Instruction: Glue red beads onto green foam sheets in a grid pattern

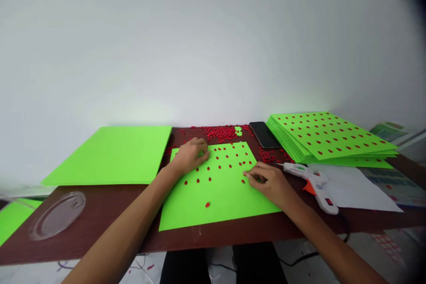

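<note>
A bright green sheet (226, 199) lies in front of me on the brown table, with small red drop-shaped pieces in rows across its upper part. One loose red piece (207, 204) sits lower down. My right hand (266, 179) is over the sheet's right side, thumb and forefinger pinched on a small red drop-shaped piece (245, 173) at the sheet's surface. On the upper left of the sheet rests my left hand (193, 155), fingers bent and thumb apart from the forefinger. Nothing shows in its grasp, and its thumb tip is beside a red piece.
Many red pieces (219, 133) are scattered behind the sheet, near a black phone (264, 135). Plain green sheets (116, 155) lie left; a stack of dotted green sheets (326, 135) stands right. A white glue gun (313, 182) lies by my right forearm, a clear lid (60, 215) far left.
</note>
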Demonstrator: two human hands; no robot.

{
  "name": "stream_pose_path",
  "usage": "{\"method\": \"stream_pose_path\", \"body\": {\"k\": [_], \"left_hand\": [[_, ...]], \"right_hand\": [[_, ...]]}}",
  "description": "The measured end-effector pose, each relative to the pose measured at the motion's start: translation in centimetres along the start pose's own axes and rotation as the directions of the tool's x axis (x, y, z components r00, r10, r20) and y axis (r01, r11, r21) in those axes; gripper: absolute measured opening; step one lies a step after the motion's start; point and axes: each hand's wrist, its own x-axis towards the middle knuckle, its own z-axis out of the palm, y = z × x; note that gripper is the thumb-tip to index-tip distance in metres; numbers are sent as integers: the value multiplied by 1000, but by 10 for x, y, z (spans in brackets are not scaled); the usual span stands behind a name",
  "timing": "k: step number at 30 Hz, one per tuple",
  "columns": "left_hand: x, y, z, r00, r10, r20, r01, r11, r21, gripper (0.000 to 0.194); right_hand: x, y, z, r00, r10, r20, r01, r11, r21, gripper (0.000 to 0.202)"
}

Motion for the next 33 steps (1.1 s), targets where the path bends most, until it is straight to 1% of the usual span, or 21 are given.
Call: {"method": "stream_pose_path", "body": {"k": [6, 7, 9, 11, 12, 13, 14, 16, 17, 19, 22, 25, 26, 28, 30, 31, 33], "left_hand": [[0, 0, 1, 1000, 1, -5, -1, 1000, -3, 20], [0, -1, 1, 1000, 2, -6, -2, 1000, -5, 20], [0, -1, 1, 1000, -1, -9, 1, 1000, -7, 20], [0, 0, 1, 1000, -7, -14, 6, 1000, -8, 20], [0, 0, 1, 1000, -9, -15, 9, 1000, -8, 20], [0, 1, 1, 1000, -11, -15, 11, 1000, -7, 20], [0, 1, 1, 1000, -13, -15, 13, 1000, -6, 20], [-1, 3, 0, 1000, -16, -16, 16, 1000, -2, 20], [-1, 4, 0, 1000, -17, -17, 17, 1000, 0, 20], [-1, 4, -1, 1000, -17, -18, 17, 1000, 4, 20], [-1, 3, 0, 1000, -12, -16, 12, 1000, 6, 20], [-1, 2, 2, 1000, -11, -21, 11, 1000, 5, 20], [-1, 1, 2, 1000, -12, -22, 12, 1000, 4, 20], [-1, 2, 2, 1000, -13, -24, 13, 1000, 2, 21], [0, 3, 1, 1000, -14, -23, 14, 1000, 1, 22], [0, 4, 1, 1000, -14, -22, 14, 1000, 2, 22], [0, 5, -1, 1000, -13, -19, 14, 1000, 4, 22]], "right_hand": [[-2, 2, 1, 999, -17, 37, 21, 995, -100, 22], [-2, 1, -1, 999, -21, 26, 24, 994, -106, 22], [-5, -4, -5, 999, -31, -43, 25, 993, -113, 21], [-7, -16, -7, 993, -52, -104, 41, 994, -102, 23], [-9, -24, -6, 992, -73, -101, 65, 995, -82, 24], [-10, -33, -3, 993, -101, -66, 97, 994, -53, 23], [-11, -43, 3, 990, -138, -8, 138, 990, -15, 23], [-12, -63, 17, 972, -207, 111, 203, 978, 52, 24], [-12, -71, 26, 961, -232, 149, 226, 972, 60, 25], [-10, -82, 42, 948, -257, 186, 253, 966, 47, 20], [-5, -86, 52, 940, -274, 202, 276, 961, 20, 12], [-4, -82, 49, 940, -270, 208, 275, 961, 6, 10], [-4, -81, 46, 942, -262, 210, 266, 964, 9, 11], [-6, -82, 44, 941, -254, 223, 252, 967, 36, 19], [-8, -85, 47, 932, -265, 246, 256, 964, 70, 26], [-8, -87, 49, 928, -276, 252, 264, 961, 81, 27], [-6, -92, 55, 921, -294, 255, 283, 956, 80, 20]]}}
